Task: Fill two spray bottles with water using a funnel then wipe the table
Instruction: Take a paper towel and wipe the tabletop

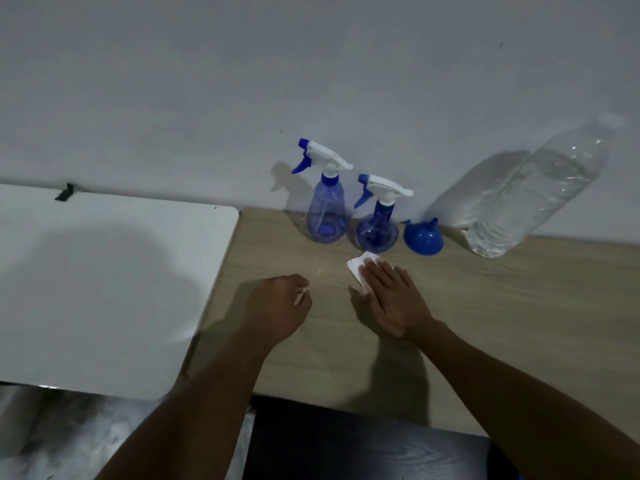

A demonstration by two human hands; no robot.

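Two blue spray bottles with white and blue trigger heads stand upright by the wall, a taller one (327,206) and a shorter one (376,223) to its right. A blue funnel (423,237) lies mouth-down beside them. A large clear water bottle (533,195) stands at the right. My right hand (394,296) lies flat, fingers straight, pressing a white tissue (358,266) on the wooden table (502,306) in front of the shorter bottle. My left hand (280,306) rests on the table with curled fingers, a small white scrap showing between them.
A white table (104,271) adjoins the wooden one on the left, with a black piece of tape at its far edge. A plain wall stands right behind the bottles. A dark surface lies below the table's near edge.
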